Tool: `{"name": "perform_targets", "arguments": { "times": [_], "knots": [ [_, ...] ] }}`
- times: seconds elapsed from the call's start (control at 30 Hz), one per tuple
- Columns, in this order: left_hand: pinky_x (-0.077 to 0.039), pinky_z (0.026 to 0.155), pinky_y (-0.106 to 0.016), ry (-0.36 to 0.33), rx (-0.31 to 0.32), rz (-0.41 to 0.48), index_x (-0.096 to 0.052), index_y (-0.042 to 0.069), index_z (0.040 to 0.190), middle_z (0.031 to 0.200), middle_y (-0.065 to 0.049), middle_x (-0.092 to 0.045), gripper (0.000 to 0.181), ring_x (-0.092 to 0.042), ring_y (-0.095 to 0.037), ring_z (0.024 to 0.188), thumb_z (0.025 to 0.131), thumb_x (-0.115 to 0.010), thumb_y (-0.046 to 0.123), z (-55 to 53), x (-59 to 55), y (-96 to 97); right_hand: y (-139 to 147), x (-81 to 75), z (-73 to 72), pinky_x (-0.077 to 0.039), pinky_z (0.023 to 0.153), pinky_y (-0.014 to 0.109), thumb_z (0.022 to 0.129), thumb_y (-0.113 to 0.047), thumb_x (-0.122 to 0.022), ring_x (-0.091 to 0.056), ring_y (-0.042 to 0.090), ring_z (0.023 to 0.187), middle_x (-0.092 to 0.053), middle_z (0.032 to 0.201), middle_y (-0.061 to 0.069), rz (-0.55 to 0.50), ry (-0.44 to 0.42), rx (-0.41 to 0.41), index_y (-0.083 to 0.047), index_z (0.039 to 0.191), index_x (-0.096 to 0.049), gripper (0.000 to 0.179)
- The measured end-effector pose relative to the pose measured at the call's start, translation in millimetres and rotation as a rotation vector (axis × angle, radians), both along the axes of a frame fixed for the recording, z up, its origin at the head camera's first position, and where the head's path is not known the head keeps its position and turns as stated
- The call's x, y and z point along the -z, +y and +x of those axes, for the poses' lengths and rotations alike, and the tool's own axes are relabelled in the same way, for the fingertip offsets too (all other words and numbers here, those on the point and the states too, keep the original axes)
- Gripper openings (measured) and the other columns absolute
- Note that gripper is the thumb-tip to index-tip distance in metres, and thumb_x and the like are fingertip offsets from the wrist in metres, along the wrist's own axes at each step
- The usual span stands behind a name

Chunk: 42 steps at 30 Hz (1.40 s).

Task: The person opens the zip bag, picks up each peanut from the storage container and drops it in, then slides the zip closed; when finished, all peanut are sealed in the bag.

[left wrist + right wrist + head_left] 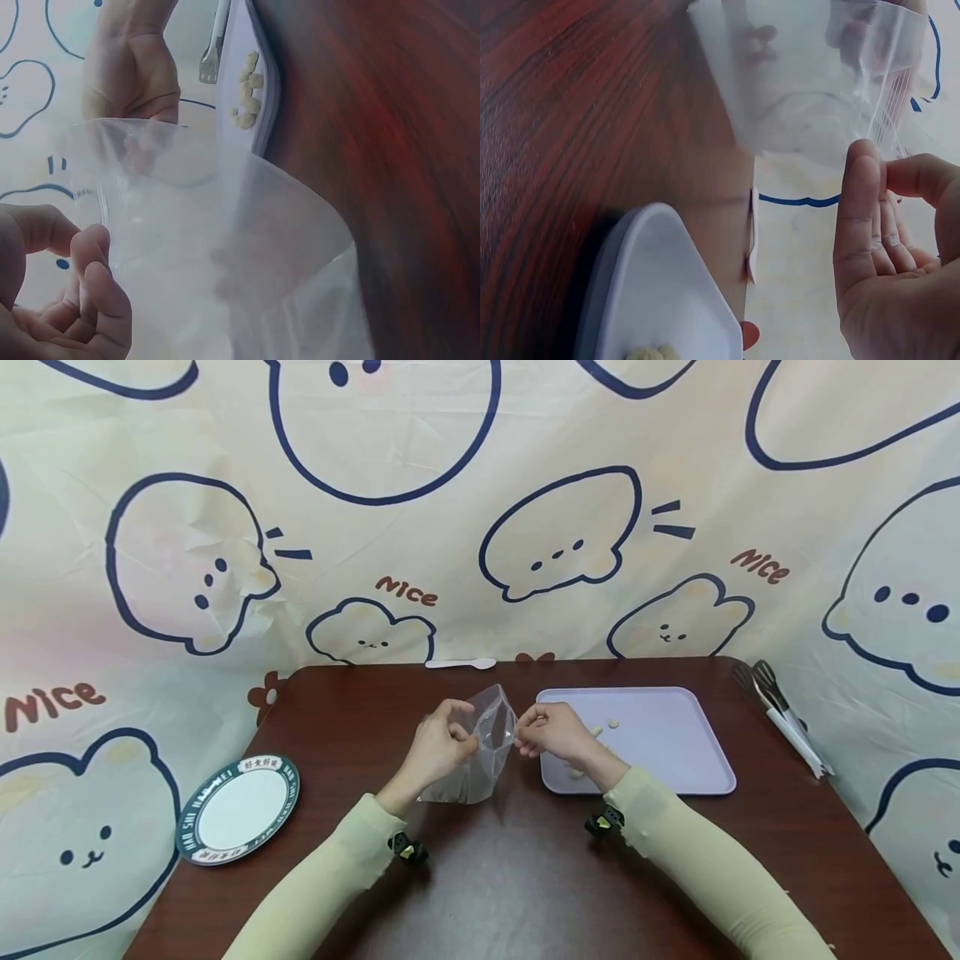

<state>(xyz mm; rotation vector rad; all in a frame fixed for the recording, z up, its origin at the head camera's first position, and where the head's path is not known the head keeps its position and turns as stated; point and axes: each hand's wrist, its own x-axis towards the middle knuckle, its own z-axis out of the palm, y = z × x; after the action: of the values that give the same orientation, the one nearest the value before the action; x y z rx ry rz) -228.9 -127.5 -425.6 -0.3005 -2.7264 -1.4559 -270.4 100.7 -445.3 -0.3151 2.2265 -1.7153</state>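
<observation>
A clear plastic bag [480,768] is held up over the table between both hands, its mouth spread apart. The left hand [442,743] pinches one side near the mouth. On the opposite side, the thumb and fingertips of the right hand [555,731] pinch the bag's edge. Fine parallel lines run along that edge in the right wrist view, where the bag [802,105] looks see-through. Beneath the right forearm lies a pale lilac tray [660,735]. Small cream-coloured pieces [247,90] rest on it, partly hidden by the arm in the head view.
A white plate with a green lettered rim [288,785] lies at the table's left edge. A white spoon [461,663] sits at the back edge. Kitchen utensils with white handles [797,739], including a whisk, lie at the right. A patterned cloth [450,543] hangs behind the table.
</observation>
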Motion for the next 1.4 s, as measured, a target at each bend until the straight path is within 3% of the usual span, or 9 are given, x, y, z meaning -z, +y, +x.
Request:
{"name": "perform_targets", "arguments": {
  "times": [0.13,0.4,0.57,0.73,1.0,1.1,1.23,1.4],
  "knots": [
    [-0.044,0.056,-0.029,0.002,0.002,-0.030,-0.057,0.011,0.122,0.067,0.001,-0.070,0.041,-0.062,-0.012,0.057,0.083,-0.071,0.012,-0.4,-1.7,-3.2,5,1.1,-3.2,-0.060,0.072,0.046,0.092,-0.007,-0.065,-0.070,0.016,0.065,-0.073,0.079,0.012,0.015,-0.012,-0.015,0.001,0.097,-0.065,0.010],
    [-0.040,0.054,-0.029,-0.021,0.015,-0.026,-0.058,0.013,0.121,0.067,0.000,-0.066,0.040,-0.054,-0.013,0.055,0.082,-0.068,0.009,0.3,-2.1,-8.5,15,3.7,-8.5,-0.060,0.066,0.042,0.089,-0.006,-0.066,-0.068,0.016,0.060,-0.073,0.074,0.007,0.035,-0.013,-0.027,0.003,0.101,-0.065,0.015],
    [-0.040,0.055,-0.028,0.021,0.054,-0.011,-0.060,0.013,0.120,0.066,0.000,-0.063,0.037,-0.052,-0.012,0.055,0.083,-0.064,0.008,-0.5,-1.0,-4.8,16,0.8,-6.4,-0.060,0.063,0.037,0.093,-0.012,-0.065,-0.068,0.015,0.061,-0.073,0.076,0.008,0.063,0.032,-0.044,0.001,0.099,-0.071,0.015],
    [-0.037,0.052,-0.025,0.061,0.049,-0.047,-0.066,0.012,0.121,0.064,0.001,-0.061,0.037,-0.049,-0.010,0.052,0.085,-0.060,0.008,-1.7,-1.1,-1.1,16,-1.2,-5.5,-0.057,0.059,0.033,0.096,-0.016,-0.063,-0.066,0.015,0.060,-0.071,0.073,0.005,0.081,0.067,-0.031,-0.002,0.094,-0.074,0.018],
    [-0.030,0.046,-0.022,0.073,0.040,-0.093,-0.077,0.010,0.106,0.065,0.001,-0.060,0.026,-0.038,-0.008,0.047,0.086,-0.061,0.009,-3.2,-1.4,-0.8,13,-1.4,-4.9,-0.052,0.055,0.030,0.097,-0.022,-0.063,-0.064,0.054,0.082,-0.070,0.072,0.003,0.081,0.098,-0.062,-0.008,0.090,-0.074,0.019],
    [-0.033,0.048,-0.022,0.097,0.042,-0.118,-0.078,0.010,0.099,0.068,0.000,-0.067,0.018,-0.042,-0.007,0.049,0.088,-0.064,0.013,-3.1,-1.7,-0.8,12,-2.3,-4.0,-0.052,0.054,0.033,0.097,-0.022,-0.064,-0.066,0.047,0.074,-0.070,0.071,0.002,0.084,0.121,-0.074,-0.007,0.089,-0.074,0.020],
    [-0.038,0.053,-0.023,0.138,0.037,-0.155,-0.076,0.011,0.085,0.066,0.001,-0.065,0.014,-0.047,-0.007,0.053,0.091,-0.069,0.022,-2.8,-1.3,-0.9,10,-3.8,-2.6,-0.050,0.053,0.030,0.097,-0.024,-0.065,-0.066,0.025,0.062,-0.069,0.070,0.002,0.082,0.134,-0.098,-0.004,0.089,-0.073,0.023],
    [-0.037,0.054,-0.026,0.107,-0.009,-0.152,-0.068,0.017,0.073,0.061,0.004,-0.055,0.020,-0.047,-0.010,0.053,0.091,-0.065,0.025,-0.9,-3.4,-3.8,11,-4.6,-1.7,-0.048,0.052,0.028,0.098,-0.023,-0.064,-0.064,0.021,0.059,-0.068,0.069,0.005,0.095,0.161,-0.093,-0.004,0.086,-0.072,0.024]
  ]
}}
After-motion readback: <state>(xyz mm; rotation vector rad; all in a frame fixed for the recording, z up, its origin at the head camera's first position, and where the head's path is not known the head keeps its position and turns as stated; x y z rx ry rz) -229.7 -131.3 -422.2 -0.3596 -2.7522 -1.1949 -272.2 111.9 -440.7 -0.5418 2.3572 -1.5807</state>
